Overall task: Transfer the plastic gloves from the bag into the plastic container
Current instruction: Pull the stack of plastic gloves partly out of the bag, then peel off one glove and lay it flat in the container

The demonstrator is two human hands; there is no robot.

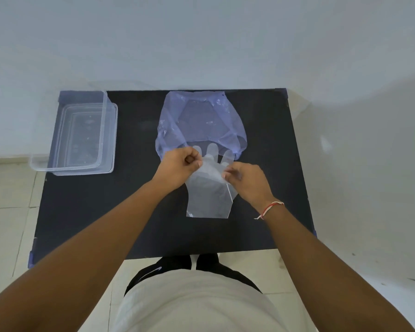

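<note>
A clear plastic glove (207,195) lies on the black table (106,212), its fingertips still at the mouth of the pale blue plastic bag (201,118) behind it. My left hand (180,164) pinches the glove's left edge near the palm. My right hand (243,180) pinches its right edge. The glove's cuff points toward me. The clear plastic container (79,135) stands open at the table's far left corner, well apart from both hands, and appears to hold nothing.
The container appears to rest on its clear lid (112,140) and overhangs the table's left edge. A white wall rises just behind the table. Tiled floor (7,192) surrounds it. A red-and-white thread is tied around my right wrist.
</note>
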